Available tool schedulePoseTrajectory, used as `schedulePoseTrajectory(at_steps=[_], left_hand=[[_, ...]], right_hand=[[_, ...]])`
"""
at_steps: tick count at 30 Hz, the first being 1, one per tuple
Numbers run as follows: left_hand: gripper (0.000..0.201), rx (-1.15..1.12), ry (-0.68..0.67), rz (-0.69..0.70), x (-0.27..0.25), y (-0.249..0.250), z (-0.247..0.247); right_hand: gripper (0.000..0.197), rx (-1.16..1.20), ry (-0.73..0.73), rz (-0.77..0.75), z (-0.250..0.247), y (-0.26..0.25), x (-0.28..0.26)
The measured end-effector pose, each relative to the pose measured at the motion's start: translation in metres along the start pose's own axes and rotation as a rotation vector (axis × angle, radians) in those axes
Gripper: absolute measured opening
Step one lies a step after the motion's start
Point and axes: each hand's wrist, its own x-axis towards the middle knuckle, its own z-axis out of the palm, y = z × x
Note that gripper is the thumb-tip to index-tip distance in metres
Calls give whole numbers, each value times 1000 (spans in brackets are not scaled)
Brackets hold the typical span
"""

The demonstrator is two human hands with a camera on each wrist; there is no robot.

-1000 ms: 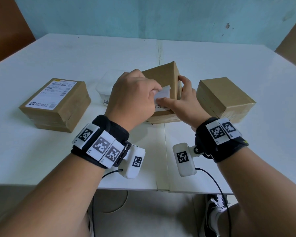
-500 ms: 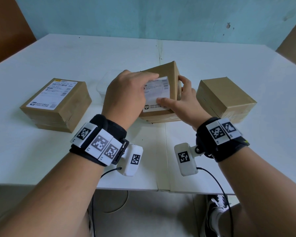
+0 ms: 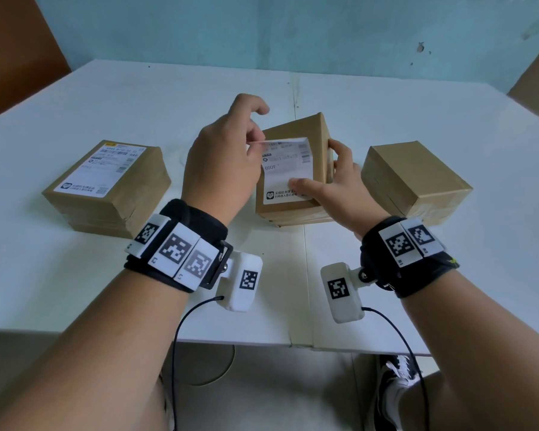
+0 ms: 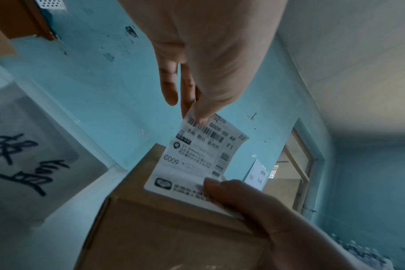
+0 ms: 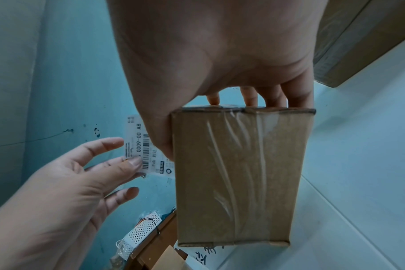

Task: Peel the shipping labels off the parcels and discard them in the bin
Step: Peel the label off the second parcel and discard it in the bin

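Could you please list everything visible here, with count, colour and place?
Parcels: three, brown cardboard, on the table; left parcel lies flat and labelled, middle parcel is tilted up, right parcel shows no label.
Shipping label: one, white, partly peeled off the middle parcel.
Clear container: one, with black handwriting, behind the middle parcel.
Table: one, white.
Wall: light blue, behind the table.
Left hand: pinches the label's top edge.
Right hand: grips the middle parcel, thumb on the label.

Plain brown cardboard parcels [image 3: 296, 141], white shipping label [image 3: 288, 169] printed with black barcodes and text, white table [image 3: 137, 98], pale turquoise wall [image 3: 262, 29], black-and-white checkered wrist tags [image 3: 175, 248].
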Motion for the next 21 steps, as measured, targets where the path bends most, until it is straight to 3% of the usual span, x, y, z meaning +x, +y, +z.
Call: schedulePoseTrajectory(at_steps=[4, 11, 21], left_hand=[[19, -19, 23, 51, -1, 4, -2], [28, -6, -96, 112, -6, 12, -4], [21, 20, -110, 165, -5, 22, -6]], right_hand=[[120, 18, 20, 30, -1, 3, 2], [121, 36, 21, 60, -1, 3, 4], [121, 37, 46, 40, 2, -4, 0]])
